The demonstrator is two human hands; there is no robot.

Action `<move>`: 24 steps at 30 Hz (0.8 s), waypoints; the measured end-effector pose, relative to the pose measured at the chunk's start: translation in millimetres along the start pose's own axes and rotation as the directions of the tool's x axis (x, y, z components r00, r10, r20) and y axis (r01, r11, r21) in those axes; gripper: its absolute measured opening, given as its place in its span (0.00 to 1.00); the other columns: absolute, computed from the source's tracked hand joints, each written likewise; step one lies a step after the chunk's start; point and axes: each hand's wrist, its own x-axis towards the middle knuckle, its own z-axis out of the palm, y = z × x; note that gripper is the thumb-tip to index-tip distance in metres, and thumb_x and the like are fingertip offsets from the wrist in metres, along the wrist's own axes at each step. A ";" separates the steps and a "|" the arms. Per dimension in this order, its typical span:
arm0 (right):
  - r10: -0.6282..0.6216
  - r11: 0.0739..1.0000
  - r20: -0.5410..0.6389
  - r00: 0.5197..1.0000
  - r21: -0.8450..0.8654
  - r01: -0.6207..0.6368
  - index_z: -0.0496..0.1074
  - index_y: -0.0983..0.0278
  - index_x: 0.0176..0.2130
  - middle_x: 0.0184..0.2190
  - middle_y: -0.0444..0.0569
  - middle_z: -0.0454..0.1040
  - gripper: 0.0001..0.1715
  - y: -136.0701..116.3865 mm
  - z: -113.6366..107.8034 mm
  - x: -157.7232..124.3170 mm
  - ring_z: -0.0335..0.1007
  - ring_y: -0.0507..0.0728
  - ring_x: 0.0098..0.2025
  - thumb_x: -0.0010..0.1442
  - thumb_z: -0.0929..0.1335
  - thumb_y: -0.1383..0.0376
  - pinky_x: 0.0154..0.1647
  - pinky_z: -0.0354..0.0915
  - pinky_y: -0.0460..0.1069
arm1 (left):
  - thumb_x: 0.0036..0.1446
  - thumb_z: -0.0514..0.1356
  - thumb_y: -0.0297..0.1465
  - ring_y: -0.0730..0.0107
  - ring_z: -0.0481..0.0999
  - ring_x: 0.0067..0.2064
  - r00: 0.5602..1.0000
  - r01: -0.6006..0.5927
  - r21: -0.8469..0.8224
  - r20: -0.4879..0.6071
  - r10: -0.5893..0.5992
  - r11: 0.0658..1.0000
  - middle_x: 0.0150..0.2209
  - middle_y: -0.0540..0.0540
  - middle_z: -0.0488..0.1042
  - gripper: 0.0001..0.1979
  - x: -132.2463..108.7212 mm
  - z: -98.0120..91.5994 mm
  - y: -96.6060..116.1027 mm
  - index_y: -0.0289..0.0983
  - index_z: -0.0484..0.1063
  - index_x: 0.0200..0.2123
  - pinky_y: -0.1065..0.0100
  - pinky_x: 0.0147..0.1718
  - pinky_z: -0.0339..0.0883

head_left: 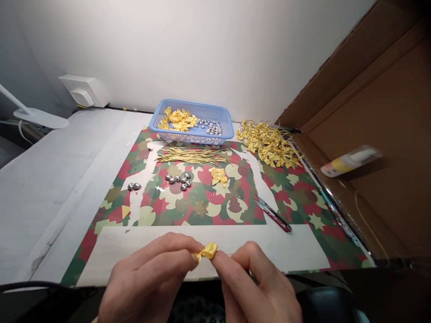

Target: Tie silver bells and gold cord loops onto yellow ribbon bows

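A small yellow ribbon bow [209, 250] is pinched between my two hands near the table's front edge. My left hand [151, 269] grips its left part between thumb and fingertips. On the other side, my right hand [254, 282] presses its fingertips against the bow's right loop. Beyond them, a loose yellow bow [219, 176] lies on the patterned sheet [202, 208]. Several silver bells [180, 180] sit left of that bow, and two more bells [134, 186] rest farther left. A bundle of gold twist ties [193, 155] stretches across behind them.
At the back stands a blue basket [191, 105] holding yellow bows and silver beads. A heap of finished-looking bows [269, 143] is right of it. Small scissors [272, 214] lie at right. A cardboard wall [377, 112] with a bottle [350, 162] bounds the right side.
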 end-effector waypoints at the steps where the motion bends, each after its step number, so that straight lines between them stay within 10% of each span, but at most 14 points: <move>1: -0.003 1.000 -0.001 1.000 0.000 0.003 0.75 0.64 0.46 0.24 0.43 0.59 0.17 0.7 0.2 0.1 0.58 0.51 0.23 0.64 0.64 0.79 0.21 0.54 0.47 | 0.59 0.56 0.10 0.66 0.83 0.43 1.000 0.008 -0.011 0.004 -0.008 1.000 0.45 0.45 0.80 0.22 0.2 -0.6 -0.1 0.40 0.74 0.47 0.71 0.43 0.78; 11: 0.068 0.993 -0.003 0.998 0.094 -0.067 0.76 0.62 0.43 0.26 0.42 0.56 0.15 2.8 5.0 -0.3 0.55 0.50 0.23 0.64 0.65 0.78 0.20 0.53 0.46 | 0.60 0.56 0.09 0.65 0.82 0.40 0.994 0.065 -0.146 0.095 -0.052 0.987 0.44 0.45 0.79 0.23 7.1 -3.4 -1.1 0.41 0.74 0.47 0.69 0.40 0.77; 24: 0.219 0.938 0.032 0.975 0.270 -0.219 0.70 0.57 0.44 0.28 0.40 0.72 0.12 -3.0 8.4 -0.9 0.69 0.51 0.26 0.66 0.67 0.74 0.29 0.65 0.45 | 0.60 0.62 0.15 0.64 0.85 0.44 0.975 0.123 -0.173 -0.161 -0.152 0.977 0.45 0.51 0.86 0.21 -0.3 10.7 2.8 0.45 0.81 0.48 0.71 0.43 0.81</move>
